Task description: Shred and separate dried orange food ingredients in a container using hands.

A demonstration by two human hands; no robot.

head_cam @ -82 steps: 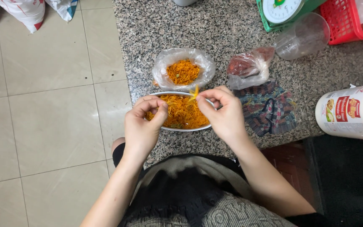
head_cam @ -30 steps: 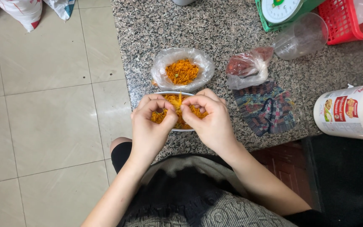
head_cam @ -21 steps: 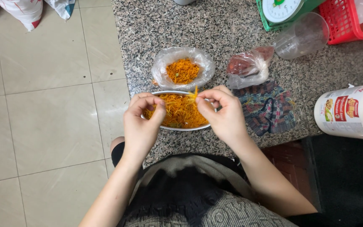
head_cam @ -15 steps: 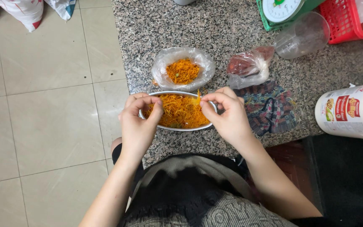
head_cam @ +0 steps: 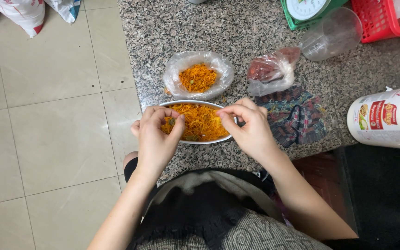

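Hands have parted since a second ago: left hand (head_cam: 156, 139) pinches a greenish bit, right hand (head_cam: 251, 127) pinches orange strands (head_cam: 199, 121), over our bowl (head_cam: 195, 141) at the bench (head_cam: 237, 28) edge.

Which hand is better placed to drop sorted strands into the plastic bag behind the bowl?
Probably the left hand: it pinches orange strands over the bowl, and the plastic bag lies just beyond it. The right hand sits further to the right, towards the patterned cloth.
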